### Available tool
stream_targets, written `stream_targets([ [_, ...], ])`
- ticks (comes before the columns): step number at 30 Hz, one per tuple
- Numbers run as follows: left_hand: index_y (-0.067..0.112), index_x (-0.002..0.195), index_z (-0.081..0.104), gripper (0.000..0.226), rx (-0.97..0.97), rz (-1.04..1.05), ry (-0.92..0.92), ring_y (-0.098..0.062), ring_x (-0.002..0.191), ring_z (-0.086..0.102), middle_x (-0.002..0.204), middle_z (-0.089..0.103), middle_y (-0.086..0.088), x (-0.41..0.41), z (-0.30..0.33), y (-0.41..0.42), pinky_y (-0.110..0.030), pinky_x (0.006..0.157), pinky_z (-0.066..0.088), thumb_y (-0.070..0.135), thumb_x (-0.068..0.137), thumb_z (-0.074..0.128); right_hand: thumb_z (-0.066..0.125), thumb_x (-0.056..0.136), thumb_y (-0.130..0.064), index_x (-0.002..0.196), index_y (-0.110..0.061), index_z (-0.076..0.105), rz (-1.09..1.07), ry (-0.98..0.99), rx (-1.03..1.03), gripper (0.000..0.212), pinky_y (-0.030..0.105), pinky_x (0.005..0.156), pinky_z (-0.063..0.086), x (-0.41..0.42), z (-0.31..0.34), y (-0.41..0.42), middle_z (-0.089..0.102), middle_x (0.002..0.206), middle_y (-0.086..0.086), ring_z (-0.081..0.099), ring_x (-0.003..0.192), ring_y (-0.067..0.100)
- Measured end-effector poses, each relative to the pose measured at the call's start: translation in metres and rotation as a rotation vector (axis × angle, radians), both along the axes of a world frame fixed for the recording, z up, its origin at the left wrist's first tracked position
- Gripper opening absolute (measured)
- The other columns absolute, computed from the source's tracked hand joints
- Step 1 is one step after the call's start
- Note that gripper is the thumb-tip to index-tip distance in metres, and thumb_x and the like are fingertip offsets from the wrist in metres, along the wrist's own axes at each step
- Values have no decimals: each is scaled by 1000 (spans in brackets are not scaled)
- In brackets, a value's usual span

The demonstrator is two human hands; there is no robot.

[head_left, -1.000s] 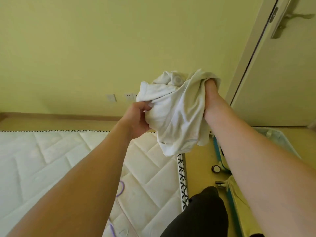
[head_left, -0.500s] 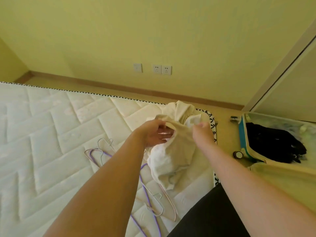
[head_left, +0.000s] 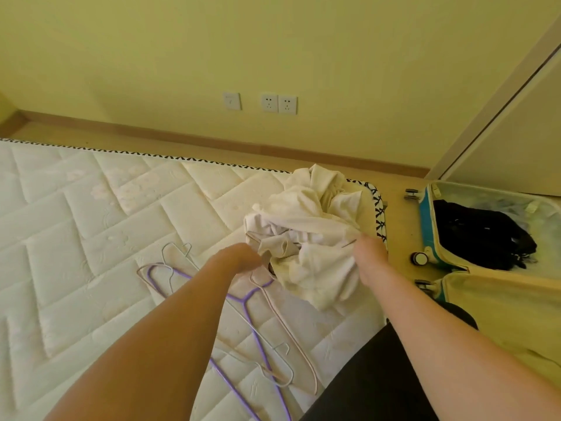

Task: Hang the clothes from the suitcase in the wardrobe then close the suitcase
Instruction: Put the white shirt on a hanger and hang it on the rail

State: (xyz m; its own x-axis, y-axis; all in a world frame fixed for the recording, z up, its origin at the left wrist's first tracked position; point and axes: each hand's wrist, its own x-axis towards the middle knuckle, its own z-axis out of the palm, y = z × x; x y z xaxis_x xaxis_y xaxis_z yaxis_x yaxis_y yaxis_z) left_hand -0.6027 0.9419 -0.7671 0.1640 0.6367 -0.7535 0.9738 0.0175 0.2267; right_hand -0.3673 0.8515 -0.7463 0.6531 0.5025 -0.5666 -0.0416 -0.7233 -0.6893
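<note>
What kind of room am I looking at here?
Most likely a bedroom. A bare quilted mattress fills the left side with wire hangers lying on it, an open suitcase sits on the floor beside it, and wall sockets are set low on the yellow wall.

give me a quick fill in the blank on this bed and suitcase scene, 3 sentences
1. The cream garment that both hands hold lies crumpled on the ____.
2. The wire hangers lie on the mattress, one of them coloured ____.
3. The suitcase lies open on the floor with ____ clothes inside.

Missing words: mattress; purple; black
</note>
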Motion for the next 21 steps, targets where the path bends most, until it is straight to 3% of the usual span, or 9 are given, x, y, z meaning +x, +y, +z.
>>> stream_targets([
  [2, 21, 131, 52, 55, -13, -136, 160, -30, 128, 44, 136, 52, -2, 2, -14, -12, -48, 110, 32, 46, 82, 48, 37, 100, -13, 118, -1, 49, -60, -130, -63, 24, 38, 78, 48, 26, 9, 1, 57, 113, 17, 57, 98, 33],
  [4, 21, 128, 54, 41, 68, -218, 223, -28, 126, 45, 133, 54, -2, 11, -18, -18, -44, 108, 34, 36, 92, 43, 47, 97, -18, 133, -6, 45, -66, -332, -116, 37, 43, 89, 46, 36, 17, -2, 47, 133, 18, 52, 115, 37],
  [8, 17, 125, 56, 37, 205, -259, 116, -24, 112, 57, 125, 59, -4, 19, -7, -13, -39, 99, 45, 30, 97, 37, 50, 94, -28, 118, -14, 50, 224, -902, 126, 28, 31, 84, 39, 15, 19, -14, 47, 119, 10, 48, 103, 23],
  [10, 16, 102, 60, 32, 415, -218, 22, -24, 90, 61, 101, 65, -6, 16, 9, -8, -39, 88, 48, 32, 98, 32, 48, 92, -35, 108, -16, 50, 404, -833, 239, 24, 30, 76, 46, -2, 10, -15, 51, 106, 3, 51, 89, 17],
  [12, 16, 74, 52, 42, 672, -154, -92, -22, 66, 56, 71, 60, -3, 11, 26, -2, -39, 80, 48, 34, 101, 26, 54, 87, -42, 113, -17, 48, 594, -632, 113, 37, 38, 83, 50, -16, -7, -16, 50, 111, 2, 53, 96, 21],
  [14, 14, 65, 49, 54, 822, -32, -262, -20, 55, 51, 58, 53, -2, 7, 39, 0, -37, 69, 47, 39, 104, 21, 60, 81, -46, 127, -19, 41, 736, -517, -103, 57, 43, 92, 47, -22, -21, -22, 45, 124, 7, 48, 112, 28],
  [16, 6, 66, 52, 58, 807, 147, -453, -20, 52, 48, 58, 53, -6, 7, 48, 5, -34, 57, 40, 41, 104, 25, 60, 83, -52, 130, -21, 38, 748, -589, -251, 61, 44, 93, 46, -17, -28, -28, 42, 129, 10, 45, 116, 31],
  [19, 5, 64, 48, 55, 635, 242, -615, -17, 52, 41, 57, 47, -5, 13, 57, 8, -30, 50, 31, 42, 102, 33, 50, 93, -46, 117, -20, 49, 743, -712, -295, 35, 42, 93, 44, -2, -24, -28, 39, 126, 9, 41, 115, 30],
  [21, 4, 65, 51, 54, 498, 125, -537, -18, 53, 41, 60, 49, -6, 18, 57, 8, -30, 51, 33, 42, 101, 36, 46, 96, -30, 93, -16, 54, 653, -465, -97, 16, 37, 78, 44, 7, -17, -21, 45, 105, 9, 47, 94, 25],
])
